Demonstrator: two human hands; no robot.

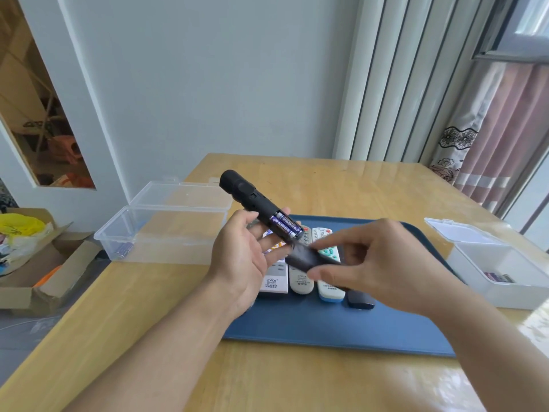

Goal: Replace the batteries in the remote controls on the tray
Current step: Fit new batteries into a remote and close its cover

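My left hand point(242, 257) holds a black remote point(252, 200) up over the blue tray point(341, 331), back side up. Its battery bay lies uncovered, with two purple batteries point(286, 226) seated in it. My right hand point(374, 263) pinches the black battery cover point(309, 258) between thumb and fingers, just below the remote's near end. Several pale remotes point(301, 282) lie side by side on the tray under my hands, and a small black remote point(361, 301) lies at their right.
A clear plastic box point(166, 230) with its lid up stands left of the tray, a few batteries point(124, 249) in its corner. A white box point(502, 272) at the right holds batteries point(499, 277). A cardboard box point(38, 263) sits on the floor, left.
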